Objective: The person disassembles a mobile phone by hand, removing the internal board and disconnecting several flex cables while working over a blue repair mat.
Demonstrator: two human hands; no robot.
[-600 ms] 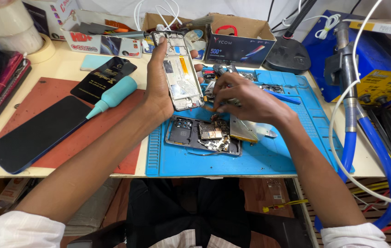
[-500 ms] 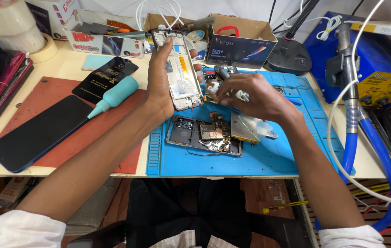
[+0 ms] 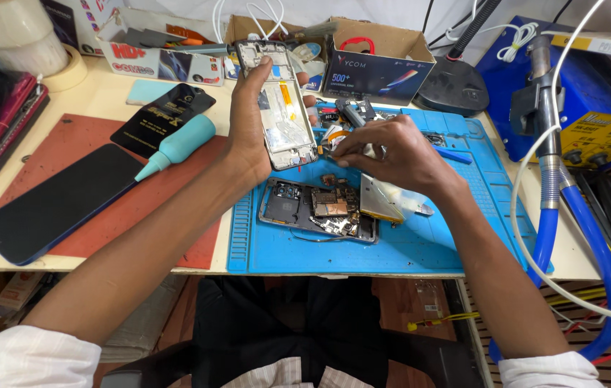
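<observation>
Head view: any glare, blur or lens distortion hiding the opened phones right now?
Head view: even light, soft shadows; mild glare on the phone frame in the left hand and on the metal shield; right hand and opened phone look sharp; wide-angle bending shows at the bench edges.

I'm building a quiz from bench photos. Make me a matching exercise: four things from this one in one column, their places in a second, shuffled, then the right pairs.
Things:
1. phone frame
2. opened phone
3. dark phone
4. teal bottle

Places:
A. face down on the red mat
B. lying on the blue mat
C. held up in the left hand
D. on its side, beside the black card

Pairs: 1-C, 2-B, 3-A, 4-D. The right hand works at the frame's lower edge.
</observation>
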